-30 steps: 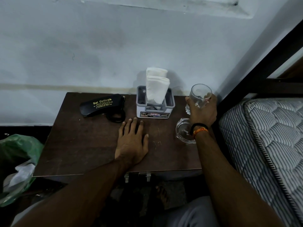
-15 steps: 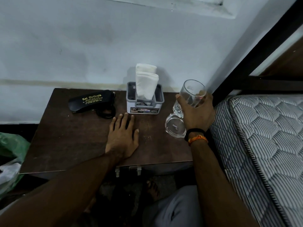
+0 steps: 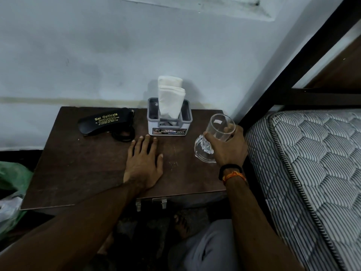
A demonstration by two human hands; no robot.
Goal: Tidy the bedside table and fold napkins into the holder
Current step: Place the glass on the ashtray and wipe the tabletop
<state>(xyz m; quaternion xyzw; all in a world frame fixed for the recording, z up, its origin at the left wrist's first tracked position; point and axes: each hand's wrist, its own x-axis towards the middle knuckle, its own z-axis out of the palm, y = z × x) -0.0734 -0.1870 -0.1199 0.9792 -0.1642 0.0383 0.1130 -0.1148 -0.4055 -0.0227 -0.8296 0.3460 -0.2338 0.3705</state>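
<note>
Right hand (image 3: 227,147) grips a tilted glass (image 3: 219,127) over the ashtray (image 3: 203,153); left hand (image 3: 144,163) rests flat, fingers straight – best set it down gently

We count one table (image 3: 78,163) and two hands over it: the left hand (image 3: 143,163) and the right hand (image 3: 227,147). There is one holder (image 3: 169,129), and in it we see two napkins (image 3: 171,98), one behind the other. We count two glass pieces: one glass (image 3: 219,127) and one clear ashtray (image 3: 203,151). One black case (image 3: 103,124) lies on the table, with one black ring-shaped thing (image 3: 124,134) beside it. We count two bands (image 3: 231,172) on the right wrist, one black and one orange. There is one mattress (image 3: 316,163), one green bag (image 3: 11,184), and two clear handles (image 3: 151,204) on the table's front.
</note>
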